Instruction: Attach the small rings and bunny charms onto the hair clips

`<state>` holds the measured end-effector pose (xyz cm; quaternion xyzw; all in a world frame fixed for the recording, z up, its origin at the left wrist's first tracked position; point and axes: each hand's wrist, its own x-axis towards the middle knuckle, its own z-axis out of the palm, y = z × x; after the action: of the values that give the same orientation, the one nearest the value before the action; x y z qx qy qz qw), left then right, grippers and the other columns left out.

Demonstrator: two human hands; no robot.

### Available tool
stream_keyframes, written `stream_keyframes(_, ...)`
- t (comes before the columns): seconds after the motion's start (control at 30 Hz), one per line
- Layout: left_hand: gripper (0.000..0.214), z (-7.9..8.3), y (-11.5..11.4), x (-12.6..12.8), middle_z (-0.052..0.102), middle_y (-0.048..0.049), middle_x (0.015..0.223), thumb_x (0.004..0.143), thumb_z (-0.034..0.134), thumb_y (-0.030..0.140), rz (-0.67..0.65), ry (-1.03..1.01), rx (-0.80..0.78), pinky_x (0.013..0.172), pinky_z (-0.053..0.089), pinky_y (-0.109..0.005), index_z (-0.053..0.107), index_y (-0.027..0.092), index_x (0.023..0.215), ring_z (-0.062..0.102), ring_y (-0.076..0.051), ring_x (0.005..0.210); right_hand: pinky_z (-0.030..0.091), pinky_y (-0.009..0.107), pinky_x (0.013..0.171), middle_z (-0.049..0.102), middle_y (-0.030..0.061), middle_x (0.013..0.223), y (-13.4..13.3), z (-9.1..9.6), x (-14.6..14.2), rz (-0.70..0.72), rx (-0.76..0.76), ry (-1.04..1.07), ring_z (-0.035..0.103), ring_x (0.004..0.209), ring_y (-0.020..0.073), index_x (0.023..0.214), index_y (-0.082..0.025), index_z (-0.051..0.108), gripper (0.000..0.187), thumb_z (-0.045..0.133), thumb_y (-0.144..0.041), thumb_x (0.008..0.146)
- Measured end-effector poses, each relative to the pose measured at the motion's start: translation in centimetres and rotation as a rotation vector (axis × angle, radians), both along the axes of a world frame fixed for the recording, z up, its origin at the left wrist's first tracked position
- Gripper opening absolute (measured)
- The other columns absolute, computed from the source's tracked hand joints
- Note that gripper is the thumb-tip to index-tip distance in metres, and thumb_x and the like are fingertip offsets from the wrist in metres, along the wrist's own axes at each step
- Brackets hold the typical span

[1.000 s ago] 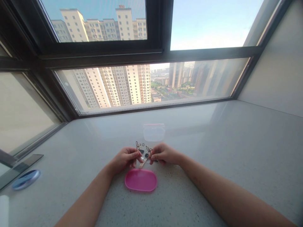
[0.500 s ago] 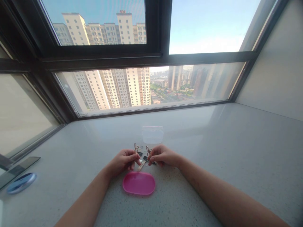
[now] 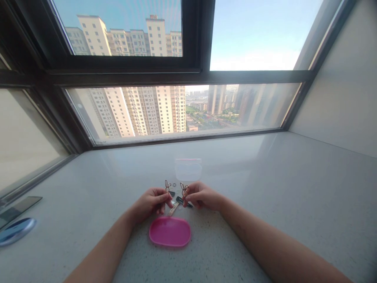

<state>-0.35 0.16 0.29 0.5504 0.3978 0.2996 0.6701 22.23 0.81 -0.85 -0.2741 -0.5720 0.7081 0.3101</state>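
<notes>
My left hand (image 3: 151, 203) pinches a small rabbit-ear hair clip (image 3: 167, 186) and holds it upright. My right hand (image 3: 202, 195) pinches a matching rabbit-ear clip (image 3: 184, 190) beside it. Both hands hover close together just above the pale speckled sill (image 3: 265, 188). A pink oval lid (image 3: 170, 232) lies flat on the sill right in front of my hands. Small dark clips (image 3: 180, 200) and thin rings (image 3: 174, 184) lie between and behind my fingers. A clear plastic box with a pink rim (image 3: 188, 169) stands just beyond them.
A wide window with dark frames (image 3: 203, 74) runs along the back of the sill, with tower blocks outside. At the far left lie a round blue object (image 3: 16, 231) and a dark flat slab (image 3: 17, 209). A plain wall (image 3: 341, 98) rises on the right.
My hands and the two clips keep the same pose; the clips have drawn slightly apart. The camera has tilted a little, so everything sits a bit lower and further left.
</notes>
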Motion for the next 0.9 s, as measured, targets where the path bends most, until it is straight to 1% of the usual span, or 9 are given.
stream_keyframes(0.3, 0.03, 0.19, 0.01, 0.01, 0.067, -0.0082, 0.069, 0.068, 0.064, 0.039, 0.001, -0.017, -0.006, 0.036, 0.028, -0.017, 0.062, 0.009, 0.076, 0.046, -0.006, 0.039, 0.026, 0.015, 0.033, 0.067, 0.0053, 0.071, 0.19, -0.01, -0.17, 0.003, 0.0, -0.012, 0.042, 0.035, 0.0035, 0.082, -0.01, 0.059, 0.02, 0.062, -0.023, 0.066)
stream_keyframes(0.43, 0.028, 0.09, 0.08, -0.06, 0.067, -0.0098, 0.071, 0.071, 0.061, 0.037, -0.013, -0.039, -0.011, 0.036, 0.028, -0.017, 0.061, 0.009, 0.078, 0.047, -0.006, 0.04, 0.027, 0.015, 0.033, 0.067, 0.0053, 0.072, 0.17, -0.04, -0.29, 0.012, -0.001, 0.014, 0.042, 0.035, 0.0037, 0.079, -0.011, 0.057, 0.016, 0.06, -0.019, 0.066)
stream_keyframes(0.63, 0.027, -0.28, 0.34, -0.14, 0.067, -0.0111, 0.071, 0.071, 0.062, 0.035, -0.003, -0.063, -0.029, 0.035, 0.028, -0.016, 0.061, 0.01, 0.079, 0.047, -0.006, 0.039, 0.033, 0.016, 0.038, 0.065, 0.0047, 0.071, 0.16, -0.11, -0.44, 0.017, 0.022, 0.024, 0.046, 0.041, 0.0047, 0.077, -0.012, 0.057, 0.017, 0.062, -0.018, 0.063)
stream_keyframes(0.83, 0.022, -0.56, 0.56, -0.25, 0.067, -0.011, 0.071, 0.072, 0.06, 0.03, -0.007, -0.075, -0.037, 0.035, 0.028, -0.016, 0.061, 0.01, 0.08, 0.049, -0.007, 0.04, 0.034, 0.015, 0.037, 0.064, 0.0048, 0.071, 0.19, -0.18, -0.51, 0.009, 0.012, 0.034, 0.051, 0.048, 0.0076, 0.076, -0.011, 0.057, 0.018, 0.064, -0.018, 0.061)
stream_keyframes(0.9, 0.021, -0.57, 0.6, -0.28, 0.067, -0.0108, 0.071, 0.072, 0.059, 0.029, -0.016, -0.076, -0.04, 0.036, 0.029, -0.016, 0.061, 0.01, 0.08, 0.049, -0.007, 0.04, 0.032, 0.015, 0.036, 0.064, 0.0036, 0.069, 0.21, -0.2, -0.51, 0.006, 0.008, 0.03, 0.049, 0.044, 0.0063, 0.076, -0.011, 0.057, 0.017, 0.063, -0.018, 0.061)
